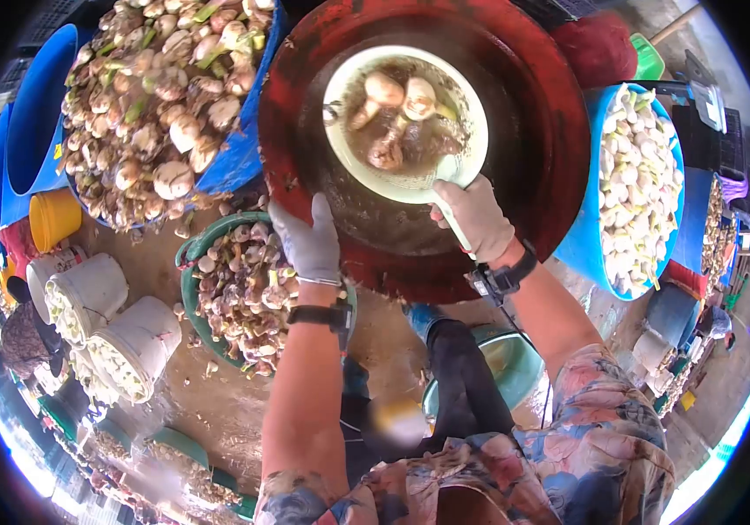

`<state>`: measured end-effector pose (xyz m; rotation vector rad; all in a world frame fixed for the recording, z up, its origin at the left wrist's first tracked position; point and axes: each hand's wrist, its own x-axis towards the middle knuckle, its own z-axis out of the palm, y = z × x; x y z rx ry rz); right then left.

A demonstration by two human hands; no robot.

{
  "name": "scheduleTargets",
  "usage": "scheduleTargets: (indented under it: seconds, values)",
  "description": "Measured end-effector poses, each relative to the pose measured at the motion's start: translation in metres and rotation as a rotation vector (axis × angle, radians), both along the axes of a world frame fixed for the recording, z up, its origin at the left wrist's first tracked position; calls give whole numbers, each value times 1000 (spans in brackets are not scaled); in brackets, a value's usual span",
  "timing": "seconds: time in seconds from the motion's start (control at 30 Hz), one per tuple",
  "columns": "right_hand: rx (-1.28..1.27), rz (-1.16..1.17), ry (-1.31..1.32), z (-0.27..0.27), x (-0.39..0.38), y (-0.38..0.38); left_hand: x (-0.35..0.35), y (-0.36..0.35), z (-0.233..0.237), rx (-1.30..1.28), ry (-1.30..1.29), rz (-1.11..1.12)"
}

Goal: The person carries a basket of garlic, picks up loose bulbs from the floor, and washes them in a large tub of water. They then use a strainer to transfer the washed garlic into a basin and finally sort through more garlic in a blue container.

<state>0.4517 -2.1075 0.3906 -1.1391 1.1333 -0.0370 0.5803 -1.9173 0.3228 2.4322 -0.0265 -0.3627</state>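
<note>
My right hand (477,219), in a pale glove, is closed around the handle of a pale green plastic strainer (333,140). Several muddy garlic bulbs (419,98) with short stalks lie inside it in murky brown water. The strainer is over the dark water in a big red tub (558,131). At that tub's lower left rim is my left hand (309,243), also gloved, its thumb held apart from the fingers and nothing in it. Just beside and below this hand stands a green basket (184,297) of unpeeled purplish bulbs (244,289).
A blue tub (239,162) heaped with dirty garlic stands upper left. On the right, another blue tub (578,223) holds cleaner white bulbs (628,175). White buckets (152,337) and a yellow bucket (54,220) sit at left. A teal basin (515,372) is by my legs.
</note>
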Motion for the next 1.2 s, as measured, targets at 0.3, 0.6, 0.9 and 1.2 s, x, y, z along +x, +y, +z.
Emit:
scheduleTargets:
  seconds: [0.3,0.6,0.9,1.2]
  values:
    - [-1057,501,-370,45,-2,208,-13,178,103,-1321,320,186]
    - [-1049,663,477,33,-23,22,-30,287,32,-713,409,465]
    - [-671,1171,1036,-146,-97,-119,-35,-13,-11,66,-40,161]
    - [332,761,491,-122,-86,-73,-36,-17,-5,27,24,222]
